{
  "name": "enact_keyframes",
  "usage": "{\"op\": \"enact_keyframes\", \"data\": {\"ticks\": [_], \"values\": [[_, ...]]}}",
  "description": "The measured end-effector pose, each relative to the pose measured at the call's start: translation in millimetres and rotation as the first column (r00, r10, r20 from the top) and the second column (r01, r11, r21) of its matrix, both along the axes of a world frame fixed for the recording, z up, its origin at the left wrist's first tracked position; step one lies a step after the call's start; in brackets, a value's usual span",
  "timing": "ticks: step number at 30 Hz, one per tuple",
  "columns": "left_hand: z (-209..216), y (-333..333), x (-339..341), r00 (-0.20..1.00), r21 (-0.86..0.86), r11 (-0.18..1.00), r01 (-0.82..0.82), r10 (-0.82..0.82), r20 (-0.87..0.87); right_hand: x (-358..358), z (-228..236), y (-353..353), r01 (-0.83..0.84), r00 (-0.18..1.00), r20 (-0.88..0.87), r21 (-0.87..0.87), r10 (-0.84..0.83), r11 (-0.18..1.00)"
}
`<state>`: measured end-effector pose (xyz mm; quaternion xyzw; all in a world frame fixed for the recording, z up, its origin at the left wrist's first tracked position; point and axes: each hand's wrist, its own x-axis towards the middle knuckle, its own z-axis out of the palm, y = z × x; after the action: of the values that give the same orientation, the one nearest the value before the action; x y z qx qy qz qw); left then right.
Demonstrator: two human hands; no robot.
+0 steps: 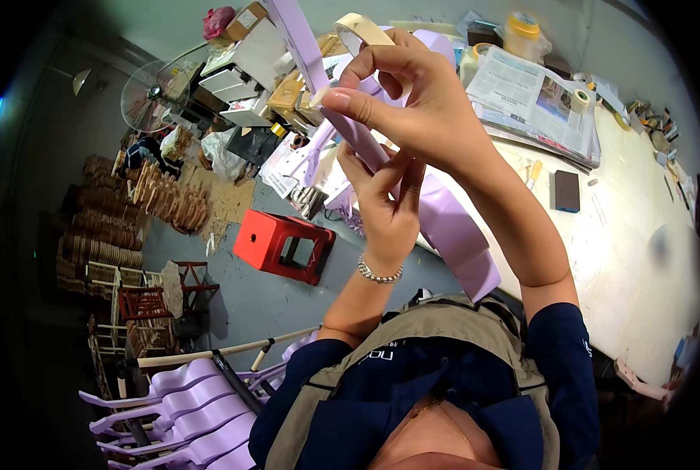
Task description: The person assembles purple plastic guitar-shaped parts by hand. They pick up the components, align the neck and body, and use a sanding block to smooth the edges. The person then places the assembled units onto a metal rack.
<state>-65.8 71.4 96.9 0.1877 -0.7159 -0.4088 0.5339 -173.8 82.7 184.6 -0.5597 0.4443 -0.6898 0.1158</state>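
Note:
A long lilac-painted part slants from the top of the view down toward my waist. Around its middle, the fingers of my left hand are closed, with a beaded bracelet on that wrist. Higher up is my right hand, its thumb and finger pinched at the part's edge. A small pale piece, seemingly tape, shows at the thumb tip. The cream roll of masking tape sits against the fingers of this same hand. How the fingers grip the roll is partly hidden.
To the right, a pale worktable carries stacked newspapers, a small tape roll and a dark block. A red stool stands on the floor. More lilac parts hang on a rack at lower left.

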Motion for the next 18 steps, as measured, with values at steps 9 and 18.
{"op": "enact_keyframes", "data": {"ticks": [9, 18], "values": [[2.7, -1.0, -1.8, 0.995, -0.119, 0.992, -0.038, 0.048, 0.084, -3.9, 1.8, -9.2, -0.016, 0.995, 0.103, 0.191, -0.004, 0.981], [-10.6, -28.1, -4.0, 0.999, -0.323, 0.946, -0.024, 0.032, 0.019, -66.5, -110.5, 23.7, 0.175, 0.943, 0.251, 0.189, -0.220, 0.966]]}}
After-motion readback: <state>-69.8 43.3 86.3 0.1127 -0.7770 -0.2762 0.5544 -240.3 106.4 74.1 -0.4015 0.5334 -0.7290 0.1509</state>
